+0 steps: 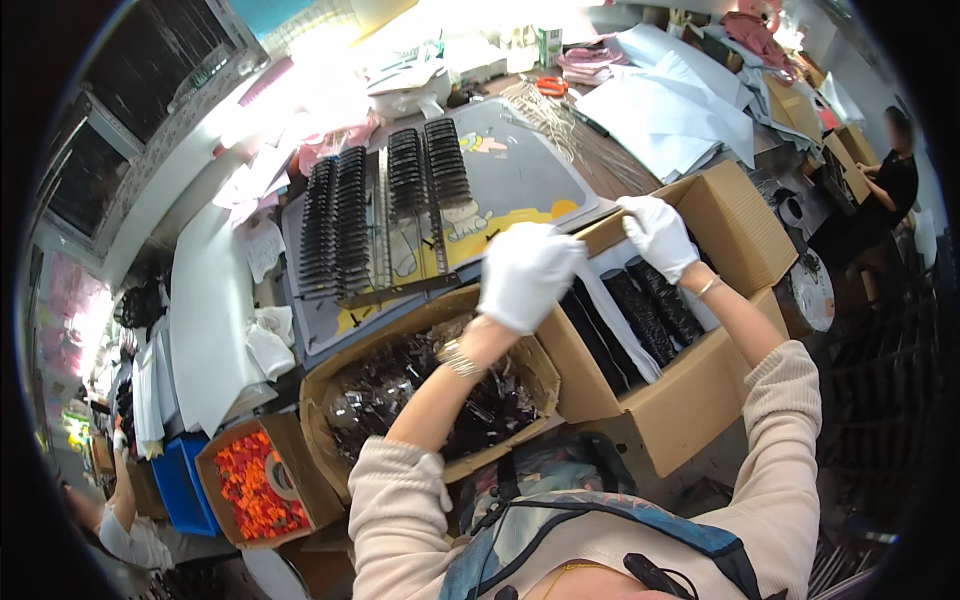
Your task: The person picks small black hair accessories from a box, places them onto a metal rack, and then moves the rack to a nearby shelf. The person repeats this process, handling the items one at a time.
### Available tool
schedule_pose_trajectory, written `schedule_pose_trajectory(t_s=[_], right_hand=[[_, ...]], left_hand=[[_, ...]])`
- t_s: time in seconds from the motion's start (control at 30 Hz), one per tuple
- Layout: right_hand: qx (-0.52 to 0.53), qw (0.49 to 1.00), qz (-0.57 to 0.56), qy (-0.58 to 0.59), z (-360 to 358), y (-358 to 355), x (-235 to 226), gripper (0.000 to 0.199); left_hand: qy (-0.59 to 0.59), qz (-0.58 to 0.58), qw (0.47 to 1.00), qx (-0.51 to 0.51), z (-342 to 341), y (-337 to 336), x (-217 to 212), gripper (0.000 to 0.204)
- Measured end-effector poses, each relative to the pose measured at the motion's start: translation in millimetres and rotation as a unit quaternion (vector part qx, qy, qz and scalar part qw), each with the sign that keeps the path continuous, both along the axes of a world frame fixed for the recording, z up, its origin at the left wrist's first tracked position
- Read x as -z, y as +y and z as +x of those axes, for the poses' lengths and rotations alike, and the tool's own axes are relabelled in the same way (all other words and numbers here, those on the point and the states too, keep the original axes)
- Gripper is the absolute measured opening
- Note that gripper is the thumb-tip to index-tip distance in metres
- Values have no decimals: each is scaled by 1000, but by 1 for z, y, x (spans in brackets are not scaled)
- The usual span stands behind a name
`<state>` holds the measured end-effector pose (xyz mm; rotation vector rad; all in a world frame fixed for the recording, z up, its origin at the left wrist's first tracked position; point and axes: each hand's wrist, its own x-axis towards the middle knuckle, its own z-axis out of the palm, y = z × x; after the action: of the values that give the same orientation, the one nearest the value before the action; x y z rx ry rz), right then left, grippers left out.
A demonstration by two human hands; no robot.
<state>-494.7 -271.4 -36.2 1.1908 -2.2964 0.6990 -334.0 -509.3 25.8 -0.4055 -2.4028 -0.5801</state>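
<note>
My left hand (530, 278), in a white glove, is over the near edge of the work mat and the left side of an open cardboard carton (690, 425). Its fingers are curled, and what they hold, if anything, is hidden. At the carton's far edge is my right hand (657, 238), also gloved, with fingertips pinched together on something too small to make out. Inside the carton lie rows of black ridged pieces (640, 315), separated by white sheets (612, 325). Beyond my left hand, several rows of black comb-like pieces (335, 225) stand on a metal rack (382, 225).
Left of the carton is a box (312, 400) of loose black plastic parts. Farther left are a box of orange pieces (262, 490) and a blue bin (185, 485). The grey-and-yellow mat (530, 165), orange-handled scissors (552, 86) and pale sheets (670, 110) lie beyond. Other people work at both sides.
</note>
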Motion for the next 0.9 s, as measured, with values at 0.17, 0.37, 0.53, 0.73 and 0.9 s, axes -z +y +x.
schedule_pose_trajectory(t_s=[0.17,0.37,0.53,0.73,0.9], right_hand=[[-54,995,84,22,27,-132,-39,45],[-117,985,107,64,29,-278,-64,72],[-42,994,30,93,50,-295,-25,59],[-107,957,217,-162,15,-304,-72,30],[-205,908,278,-237,-29,-320,-53,26]], left_hand=[[43,0,981,-189,-10,-137,-5,45],[-286,-84,939,-173,-42,-208,-17,56],[-31,-47,980,-190,-42,-217,56,42],[-445,-40,890,-95,-71,-229,-31,59],[-459,-23,888,15,-92,-246,-16,92]])
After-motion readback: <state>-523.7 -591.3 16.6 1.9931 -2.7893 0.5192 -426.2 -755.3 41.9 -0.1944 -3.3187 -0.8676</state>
